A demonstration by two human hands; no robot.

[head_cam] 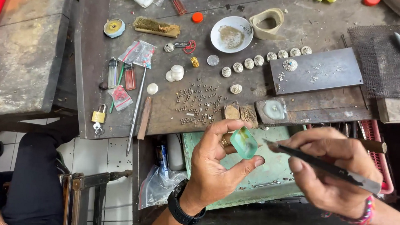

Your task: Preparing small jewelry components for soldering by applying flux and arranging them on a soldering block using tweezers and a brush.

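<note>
**Green block pinched over the open drawer, tool tip right at it**

Your left hand (pixel 215 165) is closest to the lens: thumb and forefinger curled around a small translucent green block (pixel 244 142), other fingers loosely bent behind it. Looks like a fingertip pinch only, on the block's edges.

Your right hand (pixel 330 174) is closed around a dark slim tool (pixel 323 165), held like a pen. Its pointed end sits just right of the block, nearly touching. Can't tell if it actually contacts.

Block position: in the air, just below the table (pixel 89 76) front edge, above the open pale-green drawer (pixel 274 167).

Risks, my read:
- Pinch is shallow. Side pressure from the tip could twist the block out of your fingers; it would likely drop into the drawer, or past it to the floor.
- Tip points toward your left thumb and forefinger. A slip off the smooth face could jab them.
- Neither hand looks braced on anything, so wobble goes straight into the tip.

Above the block on the table: scattered tiny metal rings (pixel 198 103), close to the front edge, so a sleeve or elbow could sweep them off. Further up from the block, a row of small domed silver pieces (pixel 265 59) and a white bowl (pixel 231 34). Up and right of the block, a grey metal plate (pixel 318 70).
</note>
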